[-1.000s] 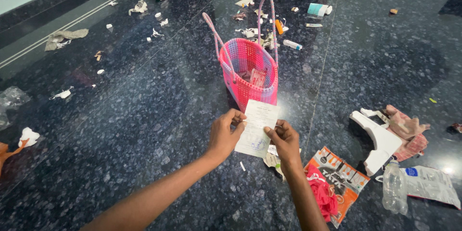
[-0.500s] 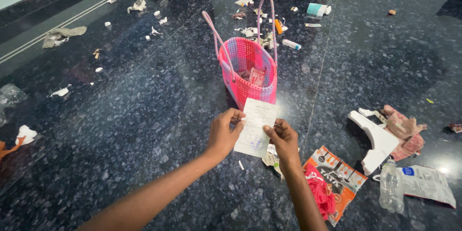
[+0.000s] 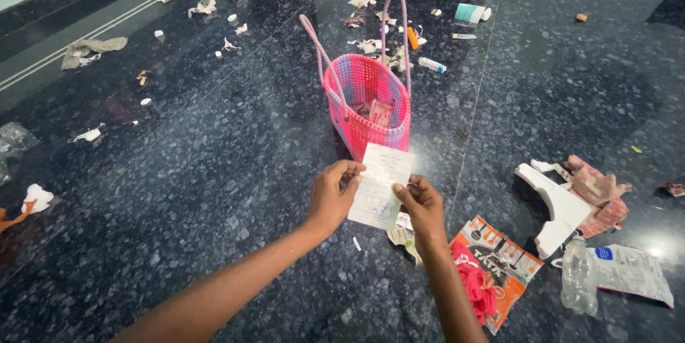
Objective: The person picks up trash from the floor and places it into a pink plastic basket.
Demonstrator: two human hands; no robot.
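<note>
Both my hands hold a white printed paper slip (image 3: 381, 184) upright over the dark polished floor. My left hand (image 3: 332, 197) pinches its left edge and my right hand (image 3: 422, 206) pinches its right edge. Just beyond the slip stands a pink and purple woven plastic basket (image 3: 367, 100) with two tall handles. Some paper and packets lie inside the basket.
An orange packet (image 3: 499, 257) with a red cloth lies by my right forearm. Further right are a white plastic piece (image 3: 560, 207), a crumpled cloth (image 3: 599, 193), a clear bottle (image 3: 576, 282) and a plastic bag (image 3: 631, 271). Paper scraps and small containers litter the floor behind the basket and along the left.
The slip and both hands have shifted very slightly upward and toward the basket. Nothing else has moved.
</note>
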